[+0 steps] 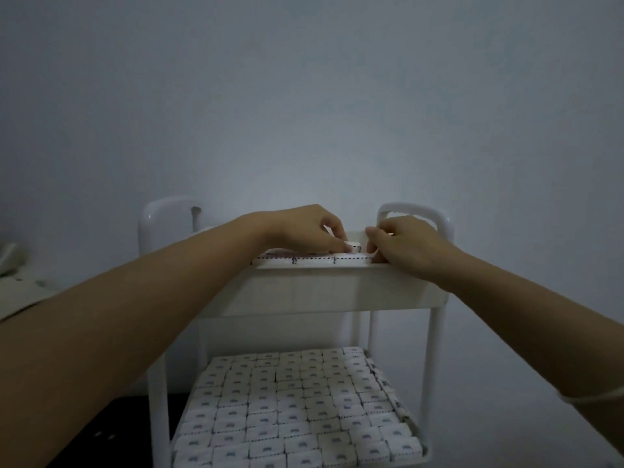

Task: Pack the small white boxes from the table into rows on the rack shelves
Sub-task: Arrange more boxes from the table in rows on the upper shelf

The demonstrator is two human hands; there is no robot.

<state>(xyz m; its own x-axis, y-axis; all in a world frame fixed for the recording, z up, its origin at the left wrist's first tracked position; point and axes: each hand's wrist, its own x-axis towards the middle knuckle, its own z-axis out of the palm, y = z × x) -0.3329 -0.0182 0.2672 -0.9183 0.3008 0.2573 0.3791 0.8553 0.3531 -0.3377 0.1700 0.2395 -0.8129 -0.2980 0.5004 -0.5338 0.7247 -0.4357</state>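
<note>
A white plastic rack (337,292) stands in front of me against the wall. Both my hands reach onto its top shelf. My left hand (304,231) pinches a small white box (353,245) with curled fingers, above a row of small white boxes (310,259) along the shelf's front edge. My right hand (401,244) has its fingers curled against the right end of that row, beside the pinched box. The lower shelf (423,444) is packed with several tight rows of small white boxes (293,410). How far back the top shelf is filled is hidden by its rim.
The rack's two looped handles (415,211) rise behind my hands. A plain wall stands directly behind the rack. At the far left lies a pale surface (20,292) with an unclear object on it. The floor at the lower left is dark.
</note>
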